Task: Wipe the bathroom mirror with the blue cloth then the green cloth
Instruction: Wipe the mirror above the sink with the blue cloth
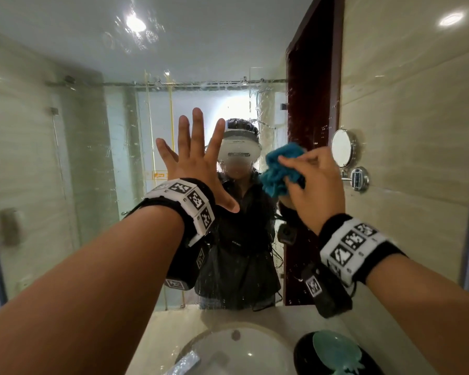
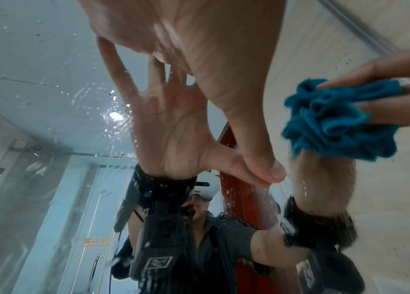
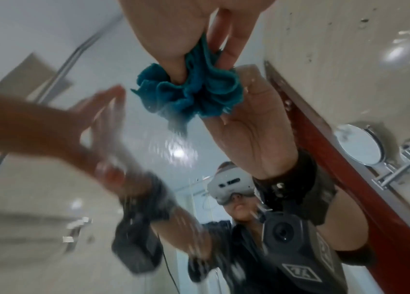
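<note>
Against the wet bathroom mirror [image 1: 65, 158], two hands are raised. One blue cloth [image 1: 278, 169], bunched into a wad, is pinched between the thumb and curled fingers of the right hand [image 1: 313, 185] and pressed to the glass near the mirror's right edge. Left of the cloth, the left hand [image 1: 194, 163] is spread wide, fingers straight, holding nothing; its thumb tip touches the glass in the left wrist view. One round shaving mirror [image 1: 341, 148] on a chrome arm is fixed to the tiled wall just right of the big mirror. Below the mirror lies one white basin [image 1: 255, 355], and beside it one black dish [image 1: 303, 355] carrying a pale green thing whose kind I cannot tell. Water drops streak the glass around both hands.
</note>
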{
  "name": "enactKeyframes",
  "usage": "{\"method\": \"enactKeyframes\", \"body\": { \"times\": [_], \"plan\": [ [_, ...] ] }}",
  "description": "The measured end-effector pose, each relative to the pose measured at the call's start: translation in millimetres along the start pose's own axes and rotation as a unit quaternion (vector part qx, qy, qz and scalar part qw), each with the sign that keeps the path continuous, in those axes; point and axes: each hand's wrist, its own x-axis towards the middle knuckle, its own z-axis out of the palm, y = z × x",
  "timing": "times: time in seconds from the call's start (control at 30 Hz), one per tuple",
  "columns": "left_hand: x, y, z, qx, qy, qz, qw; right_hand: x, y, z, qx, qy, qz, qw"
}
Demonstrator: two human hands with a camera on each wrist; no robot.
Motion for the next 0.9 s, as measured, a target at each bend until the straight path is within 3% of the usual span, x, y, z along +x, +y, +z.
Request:
{"method": "enactKeyframes", "body": {
  "times": [0.1,0.17,0.3,0.5,0.67,0.73,0.8,0.9],
  "plan": [
    [1,-1,0,0.005,0.001,-0.001,1.000,10,-4,0,0.007,0.039,0.015,0.999],
    [2,-1,-1,0.016,-0.003,-0.008,1.000,-3,-4,5,-0.043,-0.002,-0.015,0.999],
    [1,1,-3,0.018,-0.003,-0.012,1.000,-53,8,19,-0.117,-0.106,-0.150,0.976],
    [-44,12,18,-0.005,0.016,0.044,0.999,-73,14,15,-0.099,-0.126,-0.168,0.973],
    [-93,18,67,0.046,-0.029,0.095,0.994,-38,9,3,-0.023,-0.006,0.003,1.000],
    [-98,17,79,0.053,-0.041,0.087,0.994,-34,10,4,-0.019,0.019,0.022,0.999],
    [-98,15,86,0.059,-0.042,0.080,0.994,-46,7,10,-0.049,-0.010,-0.014,0.999],
    [-94,14,93,0.072,-0.039,0.072,0.994,-92,10,27,-0.089,-0.126,-0.159,0.975]
  ]
}}
